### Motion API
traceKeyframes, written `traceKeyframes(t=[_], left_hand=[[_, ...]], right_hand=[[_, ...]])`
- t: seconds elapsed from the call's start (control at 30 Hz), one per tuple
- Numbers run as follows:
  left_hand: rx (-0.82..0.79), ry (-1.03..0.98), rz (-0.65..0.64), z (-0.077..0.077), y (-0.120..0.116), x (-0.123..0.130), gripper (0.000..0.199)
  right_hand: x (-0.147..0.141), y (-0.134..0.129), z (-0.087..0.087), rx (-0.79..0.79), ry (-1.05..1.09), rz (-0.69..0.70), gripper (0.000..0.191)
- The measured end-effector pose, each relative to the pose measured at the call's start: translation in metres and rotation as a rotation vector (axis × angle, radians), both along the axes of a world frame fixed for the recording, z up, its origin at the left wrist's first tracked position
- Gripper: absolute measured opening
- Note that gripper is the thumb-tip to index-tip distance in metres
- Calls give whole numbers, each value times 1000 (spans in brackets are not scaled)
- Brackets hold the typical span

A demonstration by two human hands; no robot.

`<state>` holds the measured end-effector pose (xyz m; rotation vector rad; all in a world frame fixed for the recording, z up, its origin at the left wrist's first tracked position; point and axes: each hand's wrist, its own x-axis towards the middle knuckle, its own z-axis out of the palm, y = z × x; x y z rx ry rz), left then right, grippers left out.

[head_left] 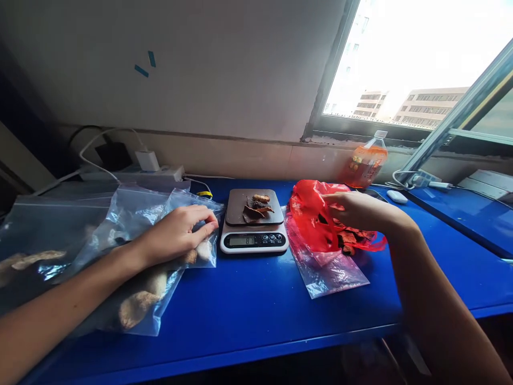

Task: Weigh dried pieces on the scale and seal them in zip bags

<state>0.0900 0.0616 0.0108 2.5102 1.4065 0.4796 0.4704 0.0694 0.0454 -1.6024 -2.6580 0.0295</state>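
My left hand (182,232) rests on a clear zip bag (202,251) of pale dried pieces, its fingers loosely bent with a gap between thumb and index finger. At the mouth of a red plastic bag (310,206), my right hand (356,208) reaches down; the red film hides most of its fingertips. Dark reddish-brown dried chunks (350,240) show in that bag's opening, below my palm. Between my hands stands a kitchen scale (236,235) with a lit display too blurred to read surely. Several dried brown slices (258,211) lie on its plate.
More clear zip bags (76,214) with large pale slices cover the blue table's left side. A pinkish clear bag (328,272) lies under the red one. Behind are a power strip (168,174) with chargers, an orange drink bottle (366,160), a white mouse (396,197) and a window.
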Motion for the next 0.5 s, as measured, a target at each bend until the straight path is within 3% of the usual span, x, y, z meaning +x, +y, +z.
traceKeyframes(t=[0.13,0.23,0.3,0.37,0.43,0.5], left_hand=[[-9,37,-48,0,0,-2,34],[4,127,-37,-4,5,-3,35],[8,173,-20,-6,8,-5,35],[-3,186,-20,-6,9,-5,35],[-15,187,-31,-6,9,-5,34],[-16,188,-41,-5,8,-5,34]], right_hand=[[-3,6,-3,328,258,-35,32],[-20,-8,4,573,425,-146,23],[-39,-23,9,634,490,-139,27],[-57,-38,11,482,462,16,35],[-69,-47,9,158,314,217,31],[-69,-45,2,-60,115,280,24]])
